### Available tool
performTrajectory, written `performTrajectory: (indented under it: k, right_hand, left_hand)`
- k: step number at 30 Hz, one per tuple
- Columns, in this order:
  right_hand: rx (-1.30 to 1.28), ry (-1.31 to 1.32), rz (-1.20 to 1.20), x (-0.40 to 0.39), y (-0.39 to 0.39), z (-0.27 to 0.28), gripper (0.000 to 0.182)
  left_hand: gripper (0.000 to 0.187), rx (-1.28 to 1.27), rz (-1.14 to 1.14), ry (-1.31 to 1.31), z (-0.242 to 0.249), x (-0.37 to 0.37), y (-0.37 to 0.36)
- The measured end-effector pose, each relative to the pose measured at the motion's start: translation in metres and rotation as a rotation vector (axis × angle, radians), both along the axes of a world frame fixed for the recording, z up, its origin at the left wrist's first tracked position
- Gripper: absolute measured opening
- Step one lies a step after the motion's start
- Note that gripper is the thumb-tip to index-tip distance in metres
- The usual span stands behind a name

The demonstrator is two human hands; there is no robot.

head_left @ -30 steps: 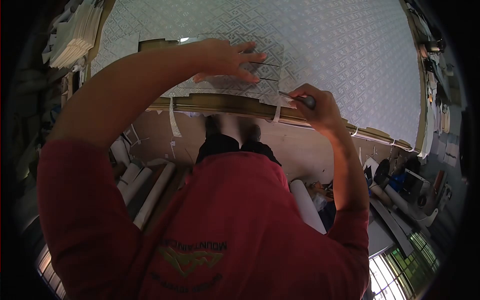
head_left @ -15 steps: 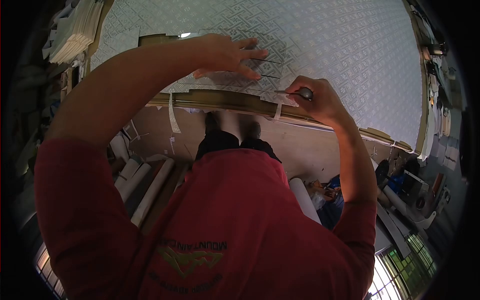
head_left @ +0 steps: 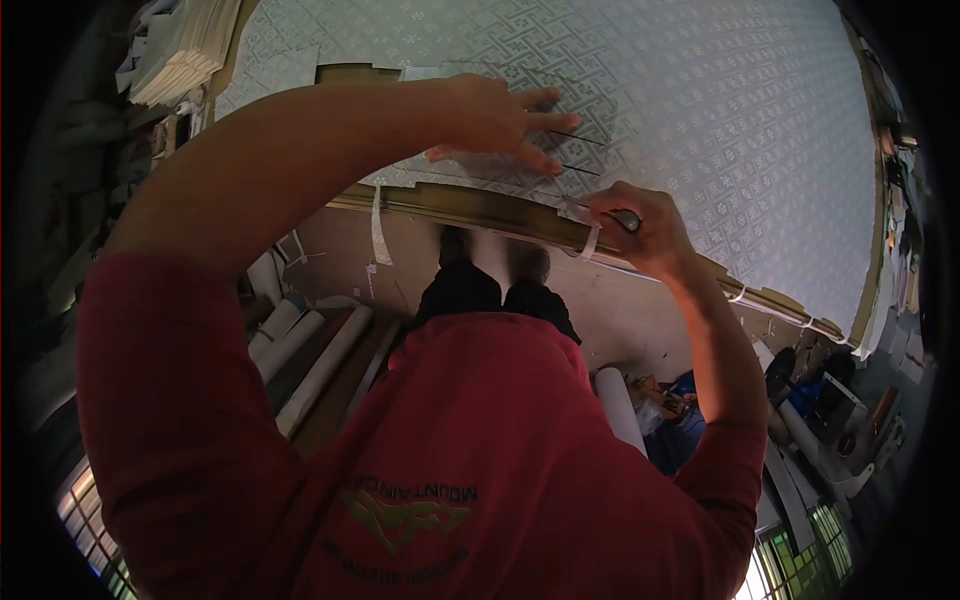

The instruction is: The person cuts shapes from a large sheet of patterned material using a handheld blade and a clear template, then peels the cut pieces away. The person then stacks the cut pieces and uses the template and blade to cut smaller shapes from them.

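My left hand (head_left: 500, 118) lies palm down with fingers spread, pressing on a clear sheet (head_left: 606, 140) with two dark lines that rests on the pale patterned material (head_left: 740, 140). To its right, at the table's near edge, my right hand (head_left: 655, 228) is closed around a small tool (head_left: 628, 219). The tool has a rounded, shiny end, and its thin tip points left along the material's margin; its kind is not clear. A narrow cut strip (head_left: 591, 241) hangs over the edge just below my right fingers.
The table's brown wooden edge (head_left: 480, 203) runs across in front of me, stepped where material is cut away. Another strip (head_left: 379, 228) dangles at the left. Rolls (head_left: 322, 368) lie below on the left, another roll (head_left: 620, 405) below right. Stacked sheets (head_left: 190, 50) stand at the far left.
The whole view has shifted, so table and hands appear further right and slightly lower. My right hand has moved a little left relative to the hanging strip. My left hand stays spread on the clear sheet.
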State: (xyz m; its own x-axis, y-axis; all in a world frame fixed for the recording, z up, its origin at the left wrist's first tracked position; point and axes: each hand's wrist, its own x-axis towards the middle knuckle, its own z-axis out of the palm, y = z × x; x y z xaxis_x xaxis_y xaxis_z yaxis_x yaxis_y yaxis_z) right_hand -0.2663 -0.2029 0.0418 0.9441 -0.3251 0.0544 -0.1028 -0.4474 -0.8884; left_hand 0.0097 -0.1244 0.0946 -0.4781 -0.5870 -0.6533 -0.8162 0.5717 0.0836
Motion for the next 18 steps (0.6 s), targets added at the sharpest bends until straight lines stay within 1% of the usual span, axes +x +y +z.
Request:
performTrajectory:
  k: [2, 4, 6, 8, 9, 11, 12, 14, 15, 17, 18]
  right_hand:
    - [-0.083, 0.033, 0.031, 0.023, 0.017, -0.002, 0.011]
    - [-0.071, -0.062, 0.057, 0.063, 0.047, -0.018, 0.008]
    - [-0.086, -0.405, -0.011, 0.135, 0.095, -0.044, 0.010]
    - [-0.278, -0.384, -0.048, 0.185, 0.137, -0.036, 0.015]
    - [-0.280, -0.395, -0.049, 0.187, 0.137, -0.028, 0.015]
    - [-0.213, -0.120, 0.079, 0.178, 0.150, -0.011, 0.018]
    - [-0.218, -0.107, 0.069, 0.165, 0.152, -0.006, 0.018]
    - [-0.103, -0.252, 0.033, 0.125, 0.139, 0.001, 0.021]
    - [-0.131, -0.230, 0.000, 0.105, 0.135, 0.002, 0.021]
    - [-0.177, -0.200, -0.237, 0.064, 0.128, 0.003, 0.019]
    - [-0.207, -0.179, -0.274, 0.045, 0.124, 0.009, 0.019]
  left_hand:
    - [0.130, -0.005, -0.003, 0.025, 0.000, -0.001, 0.000]
    - [0.130, -0.001, 0.011, 0.034, -0.010, 0.002, -0.002]
    - [0.130, 0.002, 0.022, 0.050, -0.029, 0.012, 0.000]
    - [0.131, -0.100, -0.016, 0.236, -0.047, 0.024, 0.001]
    - [0.131, -0.102, -0.017, 0.225, -0.035, 0.022, -0.001]
    - [0.133, -0.001, 0.009, 0.127, -0.015, 0.011, 0.001]
    - [0.133, -0.005, -0.004, 0.138, -0.012, 0.010, 0.003]
    - [0.135, 0.028, -0.007, 0.088, -0.004, 0.008, -0.001]
    - [0.135, 0.006, -0.045, 0.107, -0.005, 0.009, 0.000]
    - [0.127, -0.089, -0.075, 0.121, -0.017, 0.015, 0.002]
    - [0.127, -0.111, -0.117, 0.142, -0.025, 0.018, 0.000]
